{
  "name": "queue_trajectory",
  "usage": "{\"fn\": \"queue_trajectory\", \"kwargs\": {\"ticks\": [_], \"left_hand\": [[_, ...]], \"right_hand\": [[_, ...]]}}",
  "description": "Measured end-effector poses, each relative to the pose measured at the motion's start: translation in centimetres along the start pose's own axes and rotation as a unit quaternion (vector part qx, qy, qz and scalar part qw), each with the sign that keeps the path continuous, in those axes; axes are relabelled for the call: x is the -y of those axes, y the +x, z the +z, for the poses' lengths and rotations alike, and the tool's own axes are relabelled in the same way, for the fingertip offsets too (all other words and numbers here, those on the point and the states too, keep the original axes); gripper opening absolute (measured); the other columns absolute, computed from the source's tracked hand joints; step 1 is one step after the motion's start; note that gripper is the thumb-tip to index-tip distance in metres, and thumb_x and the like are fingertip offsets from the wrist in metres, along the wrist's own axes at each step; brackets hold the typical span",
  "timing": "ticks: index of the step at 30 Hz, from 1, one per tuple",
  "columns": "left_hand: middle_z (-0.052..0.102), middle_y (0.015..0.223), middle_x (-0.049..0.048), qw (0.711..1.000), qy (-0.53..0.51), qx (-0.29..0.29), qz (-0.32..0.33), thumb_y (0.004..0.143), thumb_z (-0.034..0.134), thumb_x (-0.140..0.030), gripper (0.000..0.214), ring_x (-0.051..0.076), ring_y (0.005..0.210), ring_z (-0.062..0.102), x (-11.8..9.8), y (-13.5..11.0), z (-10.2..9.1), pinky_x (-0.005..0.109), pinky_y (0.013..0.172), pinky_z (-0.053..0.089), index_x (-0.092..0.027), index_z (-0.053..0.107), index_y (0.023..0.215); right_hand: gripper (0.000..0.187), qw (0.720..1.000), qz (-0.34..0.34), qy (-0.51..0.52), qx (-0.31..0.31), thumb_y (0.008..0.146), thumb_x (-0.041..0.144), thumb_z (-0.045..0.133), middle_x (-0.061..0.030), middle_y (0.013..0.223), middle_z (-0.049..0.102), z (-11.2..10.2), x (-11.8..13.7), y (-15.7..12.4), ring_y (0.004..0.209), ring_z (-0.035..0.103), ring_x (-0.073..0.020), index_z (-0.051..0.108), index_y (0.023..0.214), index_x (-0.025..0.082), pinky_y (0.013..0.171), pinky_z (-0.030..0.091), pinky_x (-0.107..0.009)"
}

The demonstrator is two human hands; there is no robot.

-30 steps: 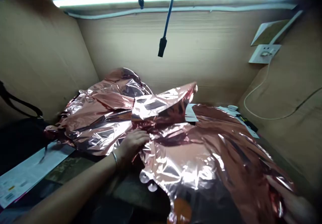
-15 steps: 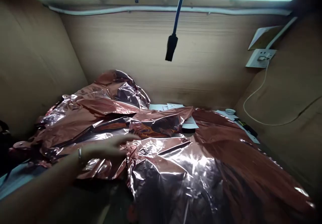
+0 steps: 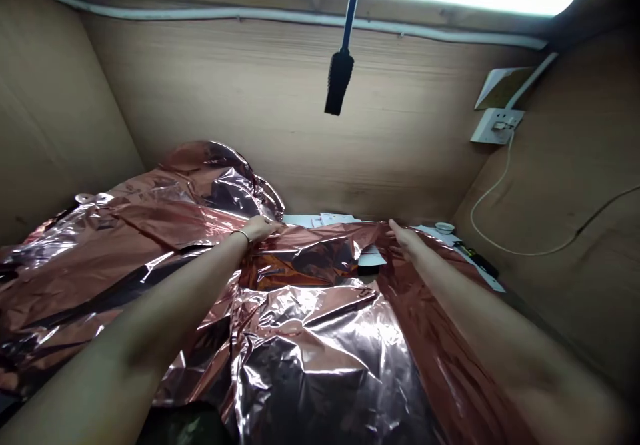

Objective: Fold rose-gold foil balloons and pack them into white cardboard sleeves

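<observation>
Lying crumpled from nine o'clock round to six o'clock, a glossy, creased rose-gold foil balloon (image 3: 310, 345) is touched near eleven o'clock by the left hand (image 3: 260, 228) and near one o'clock by the right hand (image 3: 405, 240). Fingers are extended; any grip cannot be made out. The right hand, unseen earlier, is now shown.

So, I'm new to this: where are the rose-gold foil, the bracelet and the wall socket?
Rose-gold foil (image 3: 305, 352): head view, on the crumpled sheet's bright middle.
Bracelet (image 3: 241, 234): head view, on its thin metal band.
Wall socket (image 3: 497, 125): head view, on its white faceplate.
</observation>
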State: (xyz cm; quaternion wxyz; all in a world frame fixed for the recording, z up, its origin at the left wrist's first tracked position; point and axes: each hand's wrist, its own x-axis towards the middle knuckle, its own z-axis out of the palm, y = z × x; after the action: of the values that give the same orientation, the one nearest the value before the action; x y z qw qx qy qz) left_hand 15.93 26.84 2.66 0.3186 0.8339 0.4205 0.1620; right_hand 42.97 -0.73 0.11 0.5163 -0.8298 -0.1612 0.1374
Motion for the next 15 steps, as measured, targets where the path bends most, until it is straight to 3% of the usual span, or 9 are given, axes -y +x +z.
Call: {"fn": "queue_trajectory", "kwargs": {"ticks": [2,5,9,15], "left_hand": [[0.060,0.068,-0.0017,1.000,0.006,0.002,0.005,0.088,0.062,-0.043,0.033,0.013,0.063,0.057,0.1,0.0,0.3,0.028,0.065,0.047,-0.014,0.061,0.073],[0.052,0.054,-0.0026,0.999,-0.013,-0.015,0.030,0.080,0.068,-0.041,0.034,0.013,0.057,0.050,0.2,-0.1,0.1,0.024,0.056,0.037,-0.016,0.058,0.059],[0.047,0.046,-0.0034,0.995,-0.076,-0.040,0.049,0.075,0.068,-0.040,0.034,0.013,0.051,0.047,0.0,-0.2,-0.7,0.024,0.050,0.030,-0.018,0.055,0.053],[0.048,0.046,-0.0022,0.981,-0.188,-0.042,0.019,0.075,0.068,-0.044,0.036,0.013,0.048,0.049,-0.6,0.0,-1.3,0.023,0.048,0.036,-0.018,0.052,0.055]], "right_hand": [[0.030,1.000,0.018,0.026,0.002,0.094,0.037,0.057,-0.0069,0.107,0.063,2.1,0.4,2.1,0.087,0.063,-0.0169,0.060,0.113,0.015,0.074,0.056,-0.035],[0.030,0.998,0.031,0.052,0.012,0.093,0.035,0.059,-0.0069,0.109,0.062,3.5,0.7,4.0,0.089,0.063,-0.0182,0.059,0.115,0.015,0.075,0.056,-0.036],[0.030,0.997,0.008,0.074,0.013,0.093,0.033,0.059,-0.0077,0.112,0.062,3.6,1.5,5.2,0.092,0.063,-0.0187,0.058,0.117,0.015,0.077,0.056,-0.037],[0.030,0.997,-0.039,0.014,-0.068,0.093,0.033,0.059,-0.0072,0.112,0.062,3.6,3.7,5.6,0.093,0.063,-0.0194,0.059,0.116,0.015,0.077,0.056,-0.037]]}}
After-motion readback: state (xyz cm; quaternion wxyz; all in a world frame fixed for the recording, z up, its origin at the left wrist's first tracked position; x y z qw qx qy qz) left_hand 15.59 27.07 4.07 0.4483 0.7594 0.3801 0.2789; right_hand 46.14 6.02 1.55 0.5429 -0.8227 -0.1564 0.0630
